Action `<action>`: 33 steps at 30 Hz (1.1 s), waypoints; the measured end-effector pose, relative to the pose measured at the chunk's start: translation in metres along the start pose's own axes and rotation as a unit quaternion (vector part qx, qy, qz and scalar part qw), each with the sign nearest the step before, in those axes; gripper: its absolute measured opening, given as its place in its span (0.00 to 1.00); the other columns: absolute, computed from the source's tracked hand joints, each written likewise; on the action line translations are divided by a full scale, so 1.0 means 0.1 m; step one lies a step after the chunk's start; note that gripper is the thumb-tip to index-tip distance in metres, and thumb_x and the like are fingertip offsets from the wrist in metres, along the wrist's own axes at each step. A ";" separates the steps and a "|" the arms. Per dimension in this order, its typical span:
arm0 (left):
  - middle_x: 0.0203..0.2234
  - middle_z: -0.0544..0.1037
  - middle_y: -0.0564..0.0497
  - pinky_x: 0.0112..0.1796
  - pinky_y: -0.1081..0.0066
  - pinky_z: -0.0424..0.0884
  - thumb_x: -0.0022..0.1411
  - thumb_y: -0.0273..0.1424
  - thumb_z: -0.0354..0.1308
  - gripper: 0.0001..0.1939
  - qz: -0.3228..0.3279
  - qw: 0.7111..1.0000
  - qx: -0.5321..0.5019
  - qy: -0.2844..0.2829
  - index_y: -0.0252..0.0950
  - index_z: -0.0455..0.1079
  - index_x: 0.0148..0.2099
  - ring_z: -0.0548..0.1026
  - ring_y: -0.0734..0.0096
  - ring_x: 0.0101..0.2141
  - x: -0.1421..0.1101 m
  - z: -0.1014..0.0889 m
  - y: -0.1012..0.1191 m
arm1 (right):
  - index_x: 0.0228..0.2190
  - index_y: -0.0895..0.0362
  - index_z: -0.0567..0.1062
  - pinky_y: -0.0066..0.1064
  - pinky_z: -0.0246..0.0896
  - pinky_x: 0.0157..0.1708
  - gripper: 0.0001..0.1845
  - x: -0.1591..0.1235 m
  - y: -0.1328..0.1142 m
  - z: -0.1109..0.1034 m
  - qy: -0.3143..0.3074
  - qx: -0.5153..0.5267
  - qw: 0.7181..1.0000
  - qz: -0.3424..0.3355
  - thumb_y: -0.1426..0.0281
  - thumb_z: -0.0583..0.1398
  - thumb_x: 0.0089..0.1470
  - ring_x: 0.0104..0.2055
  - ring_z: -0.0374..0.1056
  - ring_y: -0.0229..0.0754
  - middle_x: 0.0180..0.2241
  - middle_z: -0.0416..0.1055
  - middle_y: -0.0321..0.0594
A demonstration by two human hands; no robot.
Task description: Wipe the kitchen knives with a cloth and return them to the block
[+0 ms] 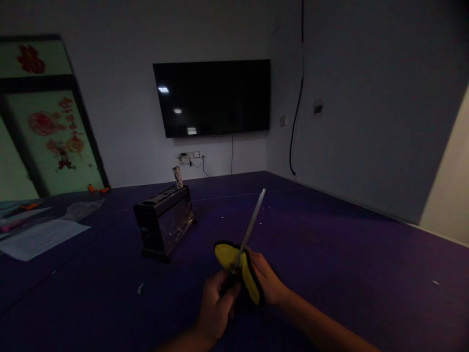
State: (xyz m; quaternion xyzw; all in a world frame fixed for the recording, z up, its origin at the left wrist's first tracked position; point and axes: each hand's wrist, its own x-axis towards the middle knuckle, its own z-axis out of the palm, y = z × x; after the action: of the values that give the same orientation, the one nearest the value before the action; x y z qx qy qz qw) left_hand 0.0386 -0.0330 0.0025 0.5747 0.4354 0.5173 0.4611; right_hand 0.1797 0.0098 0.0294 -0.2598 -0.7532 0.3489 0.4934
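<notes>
My left hand (215, 305) is closed round the dark handle of a long thin metal rod (252, 224), probably a sharpening steel, which points up and away to the right. My right hand (266, 281) grips a yellow sponge with a dark backing (234, 261) and presses it against the rod's lower end. Both hands hover over a dark purple surface (330, 264).
A dark knife block with a clear side (164, 222) stands ahead on the left, one patterned handle (178, 177) sticking out of it. Papers and a plastic bag (44, 230) lie far left. A wall-mounted television (214, 97) hangs ahead.
</notes>
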 end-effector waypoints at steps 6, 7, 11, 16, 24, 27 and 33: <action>0.13 0.60 0.60 0.14 0.81 0.52 0.51 0.40 0.55 0.14 0.005 1.000 -0.017 0.013 0.33 0.65 0.33 0.57 0.84 0.12 0.01 -0.01 0.00 | 0.31 0.60 0.71 0.28 0.59 0.25 0.26 0.00 -0.02 0.01 -0.014 0.031 0.999 0.009 0.52 0.46 0.55 0.26 0.61 0.40 0.25 0.66 0.41; 0.13 0.60 0.60 0.14 0.81 0.53 0.51 0.40 0.55 0.14 0.004 1.000 -0.020 0.022 0.34 0.65 0.32 0.57 0.84 0.12 0.01 -0.01 0.00 | 0.32 0.60 0.71 0.28 0.59 0.24 0.26 0.00 -0.03 0.01 -0.016 0.039 0.999 0.012 0.53 0.46 0.55 0.26 0.61 0.39 0.25 0.66 0.40; 0.13 0.60 0.60 0.14 0.81 0.55 0.51 0.41 0.55 0.14 0.000 0.998 -0.026 0.057 0.33 0.64 0.30 0.59 0.83 0.13 0.05 -0.02 0.00 | 0.32 0.61 0.71 0.28 0.58 0.24 0.25 0.00 -0.04 0.00 -0.010 0.046 0.999 0.009 0.54 0.45 0.56 0.26 0.61 0.39 0.26 0.66 0.41; 0.12 0.60 0.60 0.12 0.81 0.53 0.50 0.42 0.56 0.15 -0.017 0.995 -0.036 0.095 0.34 0.64 0.30 0.58 0.83 0.11 0.07 -0.03 0.04 | 0.31 0.61 0.72 0.31 0.60 0.30 0.27 0.01 -0.03 -0.03 0.020 0.003 1.000 -0.023 0.53 0.45 0.55 0.27 0.62 0.41 0.25 0.67 0.42; 0.11 0.61 0.60 0.11 0.81 0.52 0.48 0.43 0.56 0.16 -0.033 0.991 -0.053 0.117 0.34 0.63 0.28 0.59 0.82 0.09 0.13 -0.04 0.04 | 0.31 0.59 0.74 0.34 0.63 0.30 0.31 -0.04 0.01 0.00 0.061 0.011 0.997 0.037 0.46 0.47 0.49 0.30 0.65 0.45 0.27 0.70 0.44; 0.10 0.61 0.61 0.10 0.81 0.52 0.48 0.43 0.56 0.16 -0.034 0.991 -0.054 0.115 0.34 0.63 0.28 0.59 0.82 0.09 0.11 -0.04 0.05 | 0.30 0.58 0.74 0.37 0.63 0.33 0.35 -0.06 0.11 0.01 0.161 0.034 0.982 0.088 0.41 0.51 0.40 0.33 0.65 0.48 0.29 0.70 0.45; 0.10 0.61 0.61 0.10 0.82 0.49 0.48 0.43 0.56 0.16 -0.036 0.994 -0.053 0.084 0.34 0.63 0.30 0.58 0.82 0.08 0.08 -0.02 0.07 | 0.32 0.59 0.73 0.40 0.63 0.33 0.34 -0.07 0.14 0.03 0.204 0.129 0.957 0.158 0.42 0.56 0.35 0.35 0.66 0.50 0.31 0.70 0.45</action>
State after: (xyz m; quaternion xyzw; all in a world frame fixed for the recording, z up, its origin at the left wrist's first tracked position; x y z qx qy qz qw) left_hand 0.0370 -0.0266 0.0113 0.4877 0.4647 0.5696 0.4709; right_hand 0.1806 0.0124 0.0136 -0.3755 -0.5345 0.4560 0.6044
